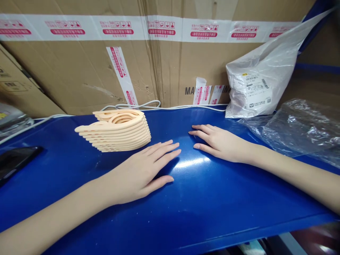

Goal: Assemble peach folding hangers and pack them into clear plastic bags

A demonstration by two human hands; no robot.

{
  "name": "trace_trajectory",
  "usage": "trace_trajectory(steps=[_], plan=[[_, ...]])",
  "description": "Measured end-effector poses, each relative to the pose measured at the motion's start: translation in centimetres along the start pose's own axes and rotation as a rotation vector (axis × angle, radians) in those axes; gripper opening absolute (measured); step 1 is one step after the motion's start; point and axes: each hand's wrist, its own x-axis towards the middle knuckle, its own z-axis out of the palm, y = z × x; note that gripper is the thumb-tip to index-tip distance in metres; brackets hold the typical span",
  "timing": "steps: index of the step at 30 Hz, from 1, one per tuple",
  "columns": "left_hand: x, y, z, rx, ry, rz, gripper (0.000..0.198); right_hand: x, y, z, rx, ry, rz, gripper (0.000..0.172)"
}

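Observation:
My left hand (145,171) lies flat, palm down, on the glossy blue table (202,202), fingers stretched out and holding nothing. Just behind it to the left stands a neat stack of several peach-coloured flat curved plastic pieces (117,130), a short gap from my fingertips. My right hand (219,142) also rests palm down on the table, fingers pointing left and spread, empty. The two hands are close together, fingertips a small distance apart.
Large taped cardboard boxes (148,56) wall off the back. A white plastic bag with a label (253,90) leans at the right, beside crumpled clear plastic (302,129). White cables (148,105) run along the back edge. A dark phone (14,159) lies at the left.

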Motion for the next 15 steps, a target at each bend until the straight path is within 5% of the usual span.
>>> trace_trajectory(steps=[8, 12, 15], plan=[[0.1, -0.3, -0.4, -0.086, -0.101, -0.067, 0.055, -0.1, 0.6, -1.5, -0.267, -0.062, 0.064, 0.06], [0.2, -0.1, -0.8, -0.075, -0.121, -0.071, 0.055, -1.2, 4.3, -4.7, -0.46, 0.045, 0.349, 0.064], [0.1, -0.3, -0.5, -0.091, -0.08, -0.06, 0.054, -2.7, 8.4, -6.5, -0.588, -0.017, 0.635, 0.065]])
